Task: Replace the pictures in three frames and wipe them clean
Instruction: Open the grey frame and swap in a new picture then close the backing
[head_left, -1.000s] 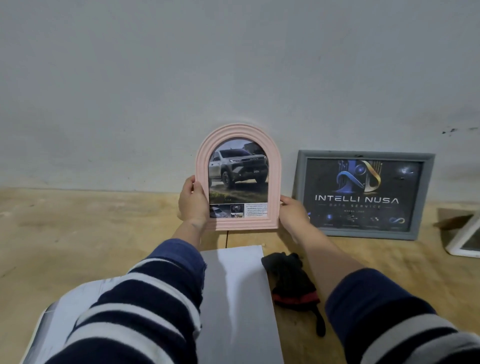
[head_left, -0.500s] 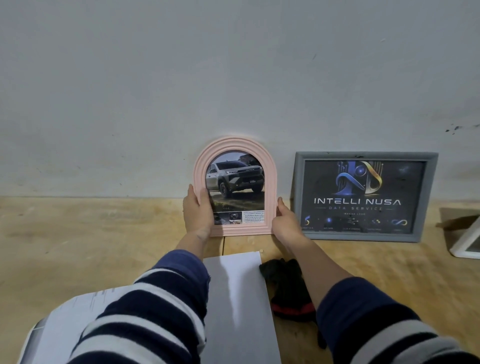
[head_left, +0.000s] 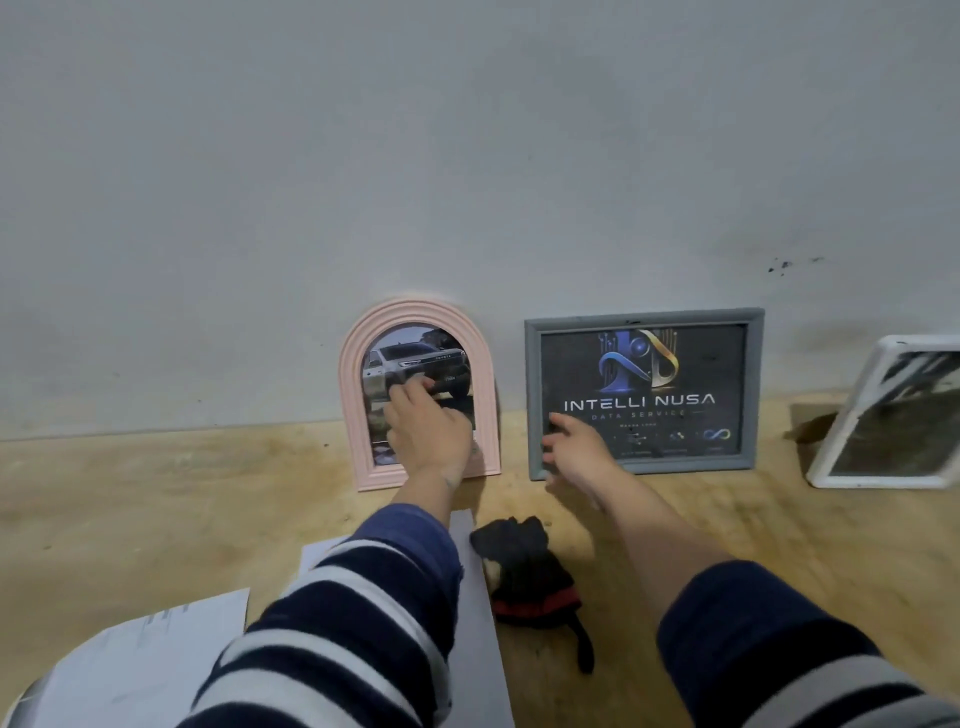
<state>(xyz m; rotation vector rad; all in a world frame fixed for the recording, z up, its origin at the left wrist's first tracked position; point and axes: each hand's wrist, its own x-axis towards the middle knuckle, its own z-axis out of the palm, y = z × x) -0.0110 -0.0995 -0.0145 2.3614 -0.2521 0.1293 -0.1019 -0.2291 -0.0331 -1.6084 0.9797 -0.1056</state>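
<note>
A pink arched frame (head_left: 353, 395) with a car picture stands upright against the wall. My left hand (head_left: 426, 431) is in front of its glass, fingers relaxed and holding nothing. To its right a grey rectangular frame (head_left: 532, 395) with a dark logo print leans on the wall. My right hand (head_left: 576, 452) is spread open at that frame's lower left corner; whether it touches is unclear. A white frame (head_left: 852, 415) leans tilted at the far right edge. A black cloth with a red band (head_left: 524, 566) lies on the wooden surface between my arms.
The wooden surface (head_left: 156, 493) runs up to a pale wall (head_left: 467, 156). A grey sheet (head_left: 480, 623) lies under my left sleeve. More white papers (head_left: 135, 665) lie at the lower left corner.
The pink frame went from held up in both hands to standing against the wall. Both hands have let go of it; the right hand has shifted right toward the grey frame.
</note>
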